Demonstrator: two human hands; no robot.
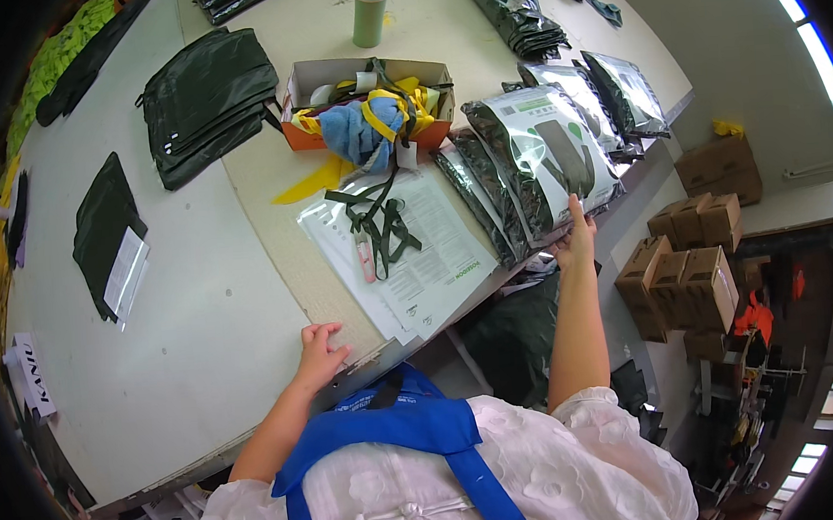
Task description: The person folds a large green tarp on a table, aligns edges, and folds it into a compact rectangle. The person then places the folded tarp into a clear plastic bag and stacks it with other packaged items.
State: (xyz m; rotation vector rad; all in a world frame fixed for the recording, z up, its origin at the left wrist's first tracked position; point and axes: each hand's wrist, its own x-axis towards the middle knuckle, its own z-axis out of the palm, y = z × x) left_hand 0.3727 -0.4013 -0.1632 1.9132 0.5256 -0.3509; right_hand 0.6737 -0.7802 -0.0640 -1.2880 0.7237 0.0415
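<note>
At the table's near right edge, my right hand is closed on the corner of a clear plastic package. The thumb lies on top and the fingers are partly hidden beneath. Through the plastic shows a printed sheet with a dark item pictured on it. That package lies on a row of similar dark packages. My left hand rests at the table's front edge with loosely bent fingers and nothing in it. Between my hands lie printed sheets in clear sleeves, with a tangle of dark straps on top.
Beyond the sheets stands an open orange box with yellow tape and a blue cloth. A green-lidded cup is behind it. Folded dark bags lie left; a dark packet is farther left. Cardboard boxes are stacked at the right.
</note>
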